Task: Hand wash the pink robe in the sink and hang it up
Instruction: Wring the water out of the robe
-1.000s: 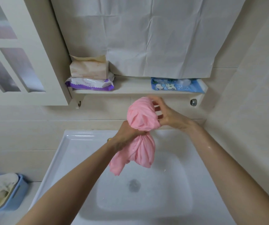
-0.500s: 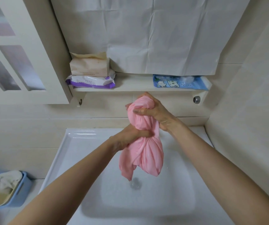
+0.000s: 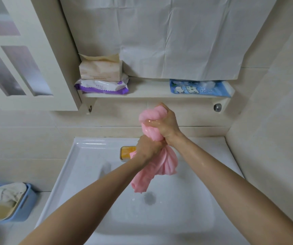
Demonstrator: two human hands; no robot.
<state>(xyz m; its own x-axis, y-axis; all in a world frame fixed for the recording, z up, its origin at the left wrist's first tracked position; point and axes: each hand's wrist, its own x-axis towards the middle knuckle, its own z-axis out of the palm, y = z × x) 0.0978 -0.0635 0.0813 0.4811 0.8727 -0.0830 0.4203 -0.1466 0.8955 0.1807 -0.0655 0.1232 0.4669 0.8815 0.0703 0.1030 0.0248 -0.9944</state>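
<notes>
The pink robe (image 3: pixel 161 165) is bunched into a wet twisted roll held upright over the white sink (image 3: pixel 82 156). My right hand (image 3: pixel 165 123) grips the upper part, with a bulge of cloth poking out above the fist. My left hand (image 3: pixel 147 149) grips the roll just below, the two fists touching. The lower end hangs loose above the drain (image 3: pixel 149 198), clear of the basin floor. Both forearms look wet.
A yellow soap in a dish (image 3: pixel 127 152) sits on the sink's back rim. A shelf (image 3: pixel 152 91) above holds tissue packs and a blue packet. A blue tub (image 3: pixel 9 204) with a cloth stands at the left. A white cabinet is upper left, a tiled wall at the right.
My right hand went from touching the top of the bundle to gripping it tightly, squeezing the top smaller. The robe and both hands shifted slightly right, and the soap dish has come into view.
</notes>
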